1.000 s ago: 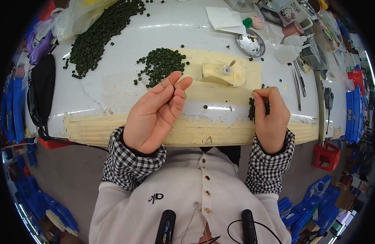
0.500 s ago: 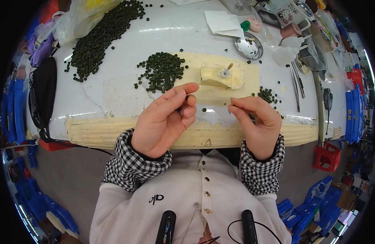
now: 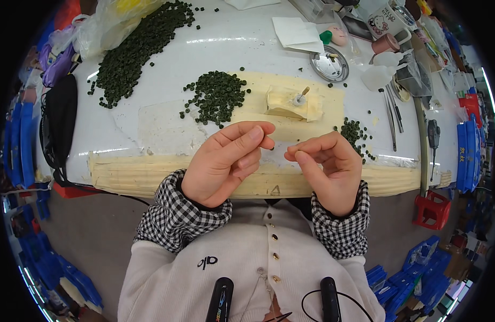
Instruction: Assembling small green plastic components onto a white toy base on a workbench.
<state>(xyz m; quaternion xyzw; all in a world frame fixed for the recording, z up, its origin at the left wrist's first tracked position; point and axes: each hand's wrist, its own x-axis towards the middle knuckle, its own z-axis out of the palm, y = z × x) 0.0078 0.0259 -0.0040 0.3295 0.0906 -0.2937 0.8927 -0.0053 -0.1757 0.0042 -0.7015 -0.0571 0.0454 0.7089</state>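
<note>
In they come, the bare left hand (image 3: 223, 161) and bare right hand (image 3: 334, 172) now almost tip to tip, close enough to work together, it seems, both pinched, contents impossible to tell, small round dark-green pieces (image 3: 215, 96) heaped beyond the left grip

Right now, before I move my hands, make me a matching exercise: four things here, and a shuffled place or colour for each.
1. Smallest pile of bead-like pieces
2. Plastic stool
3. Round metal dish
4. Handheld radio

A. red
B. black
C. just beyond the right hand
D. beside the white paper

Pairs: 1-C, 2-A, 3-D, 4-B
</note>
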